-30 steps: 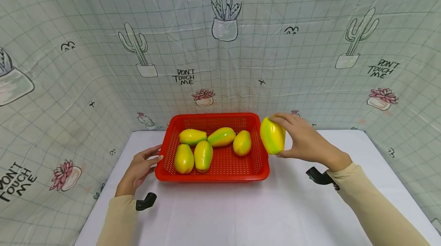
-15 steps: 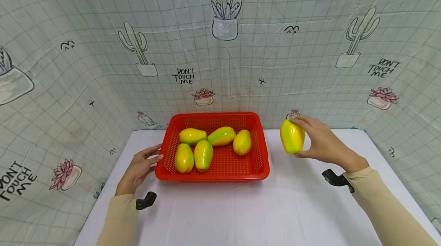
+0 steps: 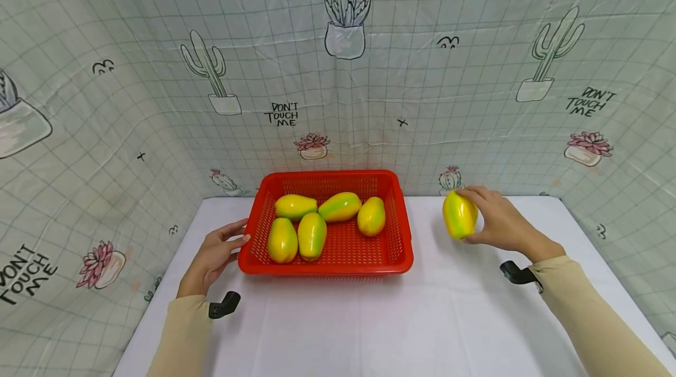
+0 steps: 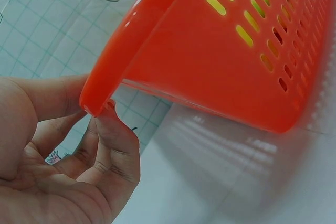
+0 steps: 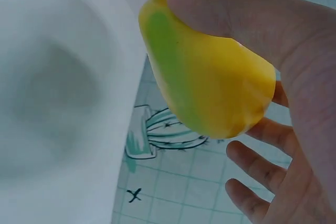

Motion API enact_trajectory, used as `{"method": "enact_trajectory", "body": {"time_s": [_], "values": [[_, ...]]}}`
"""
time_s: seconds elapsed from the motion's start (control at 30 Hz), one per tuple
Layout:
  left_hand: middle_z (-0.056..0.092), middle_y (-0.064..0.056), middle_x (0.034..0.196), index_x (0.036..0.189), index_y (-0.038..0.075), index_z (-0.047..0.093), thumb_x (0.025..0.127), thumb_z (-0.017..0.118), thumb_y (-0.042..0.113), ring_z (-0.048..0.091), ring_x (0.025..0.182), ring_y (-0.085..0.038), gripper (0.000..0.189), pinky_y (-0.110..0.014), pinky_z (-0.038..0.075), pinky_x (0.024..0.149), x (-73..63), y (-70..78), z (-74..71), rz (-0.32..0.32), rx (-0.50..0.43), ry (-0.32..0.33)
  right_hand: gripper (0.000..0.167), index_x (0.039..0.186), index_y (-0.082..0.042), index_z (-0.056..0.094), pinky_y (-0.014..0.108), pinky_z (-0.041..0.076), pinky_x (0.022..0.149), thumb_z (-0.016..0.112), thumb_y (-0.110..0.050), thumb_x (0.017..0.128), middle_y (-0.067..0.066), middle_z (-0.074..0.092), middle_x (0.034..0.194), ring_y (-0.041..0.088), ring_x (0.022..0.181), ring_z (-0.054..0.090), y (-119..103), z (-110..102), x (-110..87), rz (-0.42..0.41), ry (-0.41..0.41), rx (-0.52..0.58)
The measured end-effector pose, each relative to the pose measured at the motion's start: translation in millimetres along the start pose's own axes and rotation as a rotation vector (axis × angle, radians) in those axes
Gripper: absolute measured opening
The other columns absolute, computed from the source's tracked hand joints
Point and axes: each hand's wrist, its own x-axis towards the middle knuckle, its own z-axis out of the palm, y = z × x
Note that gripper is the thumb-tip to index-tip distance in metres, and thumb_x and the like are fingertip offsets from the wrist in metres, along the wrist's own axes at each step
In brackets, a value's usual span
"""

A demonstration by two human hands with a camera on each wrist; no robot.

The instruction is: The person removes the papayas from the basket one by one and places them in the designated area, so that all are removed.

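Note:
My right hand (image 3: 502, 221) holds a yellow-green papaya (image 3: 460, 215) to the right of the basket. In the right wrist view the thumb lies across the near side of this papaya (image 5: 210, 77), with fingers behind it. The fruit is off the table, its shadow falling apart from it. At the left, my left hand (image 3: 213, 256) pinches the rim of a red plastic basket (image 3: 327, 269). The left wrist view shows thumb and fingertips meeting at that rim (image 4: 100, 85). Several more papayas (image 3: 312, 236) lie in the basket, mostly toward its left and back.
A white-covered table (image 3: 359, 330) extends in front of the basket and to both sides. Behind it hangs a gridded cloth (image 3: 369, 95) printed with cacti, which also rises at left and right. Black wrist mounts (image 3: 224, 305) stick out from both sleeves.
My right hand has carried the papaya rightward, away from the basket's right edge, and then slightly lower. My left hand and the basket have stayed in place.

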Motion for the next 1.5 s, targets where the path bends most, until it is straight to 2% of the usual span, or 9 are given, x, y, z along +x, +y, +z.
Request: {"method": "enact_trajectory", "body": {"time_s": [0.23,0.5,1.0,1.5], "values": [[0.036,-0.024,0.161,0.164,0.006,0.036,0.108,0.06,0.014,0.055,0.116,-0.023,0.061,-0.019,0.056,0.082,0.9,-1.3,-0.6,0.006,-0.002,-0.002,0.099,0.151,0.0,0.049,0.075,0.04,0.105,0.1,-0.02,0.068,0.029,0.048,0.149,0.054,0.129,0.048,12,13,2.2,0.011,-0.026,-0.021],[0.035,-0.023,0.163,0.165,0.007,0.036,0.109,0.06,0.015,0.052,0.126,-0.029,0.062,-0.018,0.056,0.084,0.5,-1.0,-0.1,-0.006,-0.005,0.005,0.1,0.151,0.002,0.048,0.076,0.039,0.106,0.1,-0.02,0.068,0.029,0.048,0.149,0.055,0.13,0.047,18,22,4.8,0.014,-0.036,-0.035],[0.035,-0.023,0.164,0.165,0.007,0.035,0.109,0.06,0.016,0.05,0.129,-0.031,0.062,-0.019,0.056,0.084,1.0,-0.1,-0.6,-0.014,-0.011,0.009,0.097,0.151,0.004,0.046,0.076,0.041,0.103,0.098,-0.019,0.072,0.031,0.047,0.149,0.058,0.123,0.051,24,32,5.7,0.031,-0.076,-0.049],[0.035,-0.023,0.163,0.165,0.008,0.037,0.108,0.061,0.015,0.053,0.125,-0.029,0.062,-0.019,0.056,0.083,2.0,-1.4,-0.4,-0.011,-0.016,0.014,0.098,0.151,0.006,0.044,0.076,0.041,0.105,0.098,-0.019,0.073,0.035,0.042,0.152,0.061,0.126,0.048,29,38,4.9,0.034,-0.13,-0.035]]}}
